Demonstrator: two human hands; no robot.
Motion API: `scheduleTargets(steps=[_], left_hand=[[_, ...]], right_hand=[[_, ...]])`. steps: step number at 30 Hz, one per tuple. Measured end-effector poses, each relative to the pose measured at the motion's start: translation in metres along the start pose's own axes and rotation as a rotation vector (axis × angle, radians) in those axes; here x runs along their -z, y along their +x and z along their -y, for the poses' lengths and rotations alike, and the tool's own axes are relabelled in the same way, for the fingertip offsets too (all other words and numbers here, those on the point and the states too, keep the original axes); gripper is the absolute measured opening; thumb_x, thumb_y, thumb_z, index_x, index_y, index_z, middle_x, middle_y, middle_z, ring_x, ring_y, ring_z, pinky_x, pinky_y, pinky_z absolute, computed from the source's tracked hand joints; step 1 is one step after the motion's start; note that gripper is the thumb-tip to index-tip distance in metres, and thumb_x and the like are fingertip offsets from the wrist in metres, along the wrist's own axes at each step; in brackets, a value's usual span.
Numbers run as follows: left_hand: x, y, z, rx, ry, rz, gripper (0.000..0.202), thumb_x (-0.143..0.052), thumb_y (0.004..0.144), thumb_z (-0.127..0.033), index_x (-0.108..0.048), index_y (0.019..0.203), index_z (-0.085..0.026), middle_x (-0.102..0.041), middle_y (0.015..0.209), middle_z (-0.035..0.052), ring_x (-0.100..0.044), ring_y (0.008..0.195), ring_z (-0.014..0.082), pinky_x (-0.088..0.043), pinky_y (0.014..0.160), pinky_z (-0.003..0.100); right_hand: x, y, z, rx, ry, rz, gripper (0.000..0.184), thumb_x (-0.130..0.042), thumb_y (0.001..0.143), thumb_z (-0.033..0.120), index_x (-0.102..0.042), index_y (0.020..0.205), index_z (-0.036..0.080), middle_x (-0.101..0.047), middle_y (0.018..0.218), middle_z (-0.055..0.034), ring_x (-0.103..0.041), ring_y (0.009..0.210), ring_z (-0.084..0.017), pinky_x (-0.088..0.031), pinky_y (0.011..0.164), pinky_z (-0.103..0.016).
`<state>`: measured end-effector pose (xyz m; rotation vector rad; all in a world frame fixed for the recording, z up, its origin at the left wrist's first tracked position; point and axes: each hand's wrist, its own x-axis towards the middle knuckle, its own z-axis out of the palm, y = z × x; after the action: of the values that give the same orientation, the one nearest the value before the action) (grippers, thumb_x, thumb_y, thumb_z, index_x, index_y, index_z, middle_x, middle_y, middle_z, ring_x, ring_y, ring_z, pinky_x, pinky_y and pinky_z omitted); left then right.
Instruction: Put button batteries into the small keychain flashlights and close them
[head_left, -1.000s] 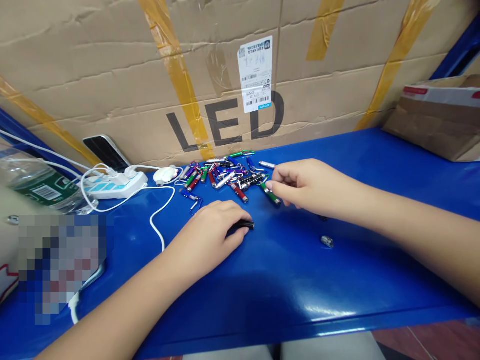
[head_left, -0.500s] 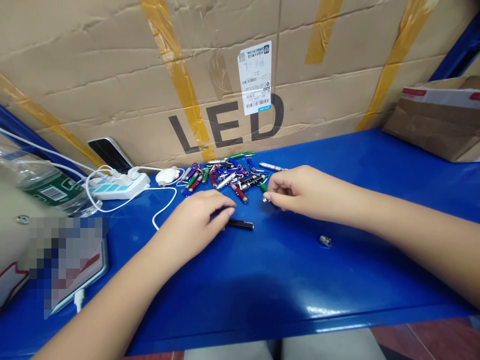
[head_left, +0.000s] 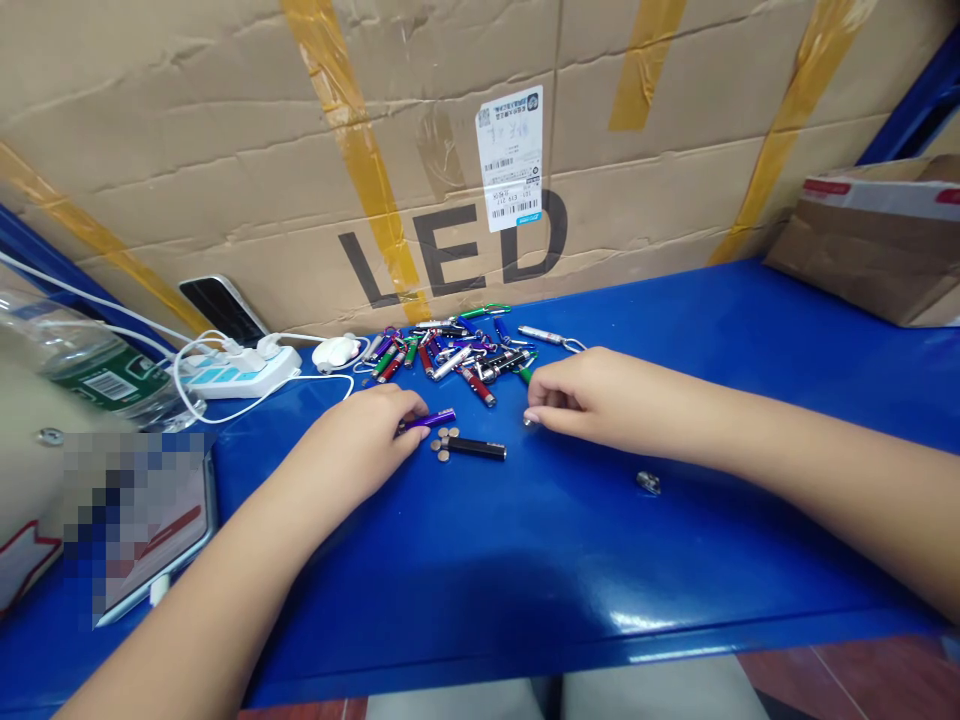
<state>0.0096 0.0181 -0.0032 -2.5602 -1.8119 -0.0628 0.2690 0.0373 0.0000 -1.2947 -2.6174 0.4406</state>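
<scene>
My left hand (head_left: 360,440) lies on the blue table (head_left: 525,560), fingers curled around a purple mini flashlight (head_left: 433,419). Just right of it lie several small button cells (head_left: 444,441) and a black mini flashlight (head_left: 474,448). My right hand (head_left: 592,392) is closed in a pinch on a small item near its fingertips; what it is I cannot make out. Behind both hands lies a pile of colourful keychain flashlights (head_left: 457,352).
A big cardboard box marked LED (head_left: 450,150) stands along the back. At the left are a white power strip (head_left: 240,372) with cables, a phone (head_left: 221,305), a plastic bottle (head_left: 90,370) and a tablet (head_left: 150,540). A small silver cap (head_left: 649,482) lies at the right; another box (head_left: 870,240) far right.
My left hand has left the black flashlight, pulled back left and now holds a purple one; button cells now show beside it. My right hand drew back from the pile toward me.
</scene>
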Motion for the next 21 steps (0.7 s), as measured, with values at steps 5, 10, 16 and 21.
scheduleTargets(steps=[5, 10, 16, 21], left_hand=[[0.008, -0.004, -0.009, -0.122, -0.065, -0.102, 0.026, -0.050, 0.090, -0.034, -0.069, 0.101, -0.021, -0.068, 0.098, 0.0060, -0.062, 0.092, 0.0233, -0.047, 0.081, 0.036], [0.005, -0.006, -0.019, -0.340, -0.146, -0.093, 0.023, -0.062, 0.086, -0.034, -0.069, 0.106, -0.023, -0.067, 0.103, 0.0056, -0.059, 0.096, 0.0222, -0.046, 0.088, 0.037], [0.004, -0.005, -0.019, -0.347, -0.140, -0.067, 0.021, -0.058, 0.088, -0.030, -0.070, 0.103, -0.022, -0.066, 0.101, 0.0056, -0.059, 0.093, 0.0213, -0.047, 0.089, 0.038], [0.013, -0.001, -0.004, -0.188, -0.062, -0.131, 0.027, -0.050, 0.090, -0.030, -0.070, 0.103, -0.019, -0.067, 0.103, 0.0084, -0.061, 0.097, 0.0237, -0.048, 0.089, 0.039]], right_hand=[[-0.001, -0.002, 0.004, 0.074, -0.060, 0.048, 0.017, -0.056, 0.087, 0.031, -0.067, 0.078, 0.021, -0.068, 0.077, -0.0019, -0.055, 0.063, -0.014, -0.037, 0.061, -0.027], [-0.002, -0.003, 0.006, 0.119, -0.080, 0.079, 0.015, -0.056, 0.085, 0.027, -0.066, 0.078, 0.019, -0.068, 0.084, -0.0038, -0.057, 0.070, -0.016, -0.038, 0.061, -0.026], [-0.002, -0.004, 0.005, 0.139, -0.071, 0.083, 0.012, -0.056, 0.084, 0.024, -0.067, 0.079, 0.020, -0.067, 0.084, -0.0025, -0.057, 0.070, -0.015, -0.038, 0.060, -0.026], [-0.003, -0.004, 0.005, 0.148, -0.080, 0.071, 0.012, -0.058, 0.084, 0.023, -0.068, 0.079, 0.020, -0.067, 0.083, -0.0026, -0.057, 0.067, -0.014, -0.038, 0.058, -0.026]])
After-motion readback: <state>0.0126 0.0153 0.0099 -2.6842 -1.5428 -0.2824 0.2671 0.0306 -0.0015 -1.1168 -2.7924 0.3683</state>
